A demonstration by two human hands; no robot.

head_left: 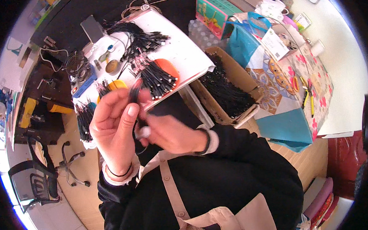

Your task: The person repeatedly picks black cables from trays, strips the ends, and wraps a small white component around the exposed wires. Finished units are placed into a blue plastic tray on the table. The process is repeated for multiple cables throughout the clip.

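My left hand is raised in front of the white table, its thumb and fingers closed on a short black cable. Close beside it, my right hand is smeared by motion, so its fingers cannot be read. A thin black length of the cable hangs between the two hands, with a small whitish blurred spot near the right fingers. Just beyond the hands, a bundle of black cables with pale metal ends lies across an orange plate. More black cables hang over the table's left edge.
On the white table lie another black cable pile, a phone and a blue tool. Rightward stands a cardboard box of black cables, then a cloth-covered table with pliers. An office chair is at left.
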